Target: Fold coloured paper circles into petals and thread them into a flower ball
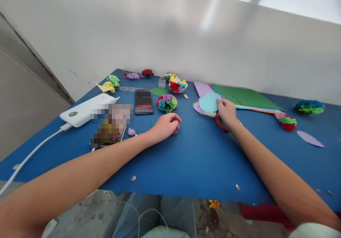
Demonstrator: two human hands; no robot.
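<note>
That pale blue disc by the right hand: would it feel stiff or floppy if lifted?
The pale blue disc looks like thin, flat paper, so it is probably very light. With the right hand at just one edge, the broad far side may droop. It seems to overlap a lilac piece, so pushing might slide both.

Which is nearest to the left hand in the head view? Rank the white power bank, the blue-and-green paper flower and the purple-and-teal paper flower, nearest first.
1. Purple-and-teal paper flower: just beyond the left hand.
2. White power bank: well off to that hand's left.
3. Blue-and-green paper flower: far to the right, past the right hand.
</note>
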